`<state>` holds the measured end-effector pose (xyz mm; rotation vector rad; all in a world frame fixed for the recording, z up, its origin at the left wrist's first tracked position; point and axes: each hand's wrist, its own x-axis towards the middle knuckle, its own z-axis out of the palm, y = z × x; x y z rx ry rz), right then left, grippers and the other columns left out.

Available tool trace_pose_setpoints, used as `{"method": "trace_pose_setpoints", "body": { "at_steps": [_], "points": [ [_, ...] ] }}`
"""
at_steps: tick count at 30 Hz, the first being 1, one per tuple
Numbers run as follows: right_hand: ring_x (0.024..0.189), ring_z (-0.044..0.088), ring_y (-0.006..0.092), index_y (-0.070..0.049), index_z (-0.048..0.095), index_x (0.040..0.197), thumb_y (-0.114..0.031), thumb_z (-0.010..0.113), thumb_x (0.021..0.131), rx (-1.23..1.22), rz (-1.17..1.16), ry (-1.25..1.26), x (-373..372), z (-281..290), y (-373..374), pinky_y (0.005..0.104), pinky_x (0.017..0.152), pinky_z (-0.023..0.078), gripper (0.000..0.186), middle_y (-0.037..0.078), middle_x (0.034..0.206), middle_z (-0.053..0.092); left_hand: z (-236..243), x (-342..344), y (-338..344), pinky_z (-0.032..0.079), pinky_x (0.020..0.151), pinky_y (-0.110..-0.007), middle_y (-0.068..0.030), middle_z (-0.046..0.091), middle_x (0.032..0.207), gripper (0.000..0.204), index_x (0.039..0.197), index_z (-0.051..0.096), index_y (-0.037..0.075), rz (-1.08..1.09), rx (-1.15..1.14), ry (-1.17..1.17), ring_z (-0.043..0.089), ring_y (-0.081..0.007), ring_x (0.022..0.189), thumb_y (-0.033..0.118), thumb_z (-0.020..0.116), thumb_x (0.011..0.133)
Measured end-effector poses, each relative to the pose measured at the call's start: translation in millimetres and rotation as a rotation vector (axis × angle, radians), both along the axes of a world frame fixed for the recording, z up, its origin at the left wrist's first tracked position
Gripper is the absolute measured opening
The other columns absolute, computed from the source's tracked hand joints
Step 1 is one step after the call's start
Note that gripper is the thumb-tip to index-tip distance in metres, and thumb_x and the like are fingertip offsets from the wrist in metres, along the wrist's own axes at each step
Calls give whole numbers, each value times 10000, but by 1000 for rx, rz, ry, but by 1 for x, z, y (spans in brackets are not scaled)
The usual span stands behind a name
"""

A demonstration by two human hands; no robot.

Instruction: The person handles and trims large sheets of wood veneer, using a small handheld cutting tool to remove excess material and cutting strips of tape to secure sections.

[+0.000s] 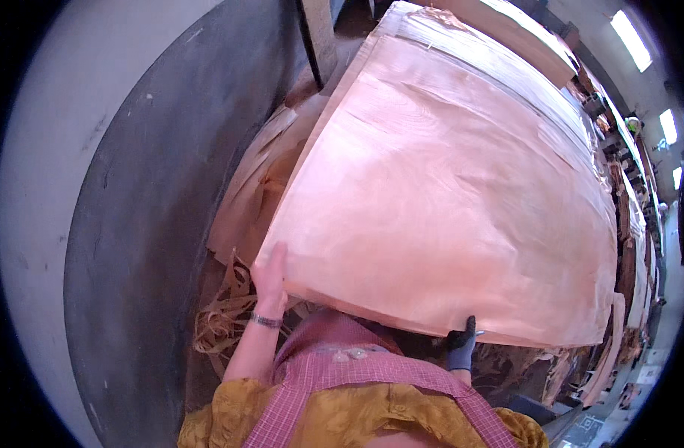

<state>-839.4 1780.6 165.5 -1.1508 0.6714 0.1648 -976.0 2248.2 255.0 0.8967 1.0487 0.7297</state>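
A large, pale pinkish wood veneer sheet (446,194) lies on top of a stack with uneven, layered edges. My bare left hand (272,272), with a band at the wrist, grips its near left corner. My right hand (461,343), in a dark glove, is closed at the near edge of the same sheet, with a finger on top. A small shiny bit shows beside it, too small to make out. Torn veneer strips (222,321) hang below my left hand.
A dark grey wall panel (133,224) runs along the left, near a post (318,37). More loose sheets (245,187) lean beside the stack. Further veneer stacks (629,224) line the right, with a distant person (631,127) among them and windows beyond.
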Motion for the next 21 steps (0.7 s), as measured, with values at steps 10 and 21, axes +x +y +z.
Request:
{"method": "trace_pose_setpoints", "body": {
  "at_steps": [10, 21],
  "points": [
    [1056, 596, 308, -157, 314, 1425, -336, 692, 885, -100, -106, 122, -31, -121, -14, 493, 832, 536, 683, 93, 1242, 562, -194, -37, 20, 514, 878, -352, -143, 598, 1209, 572, 1237, 536, -57, -182, -278, 212, 603, -225, 1047, 221, 786, 803],
    [859, 641, 226, -115, 403, 1376, -336, 690, 890, -167, -59, 326, -45, -166, -29, 342, 662, 549, 607, 97, 1129, 612, -190, -33, 12, 540, 841, -374, -184, 604, 1166, 595, 1181, 542, -100, -82, -336, 374, 607, -253, 1033, 228, 816, 767]
  ]
}}
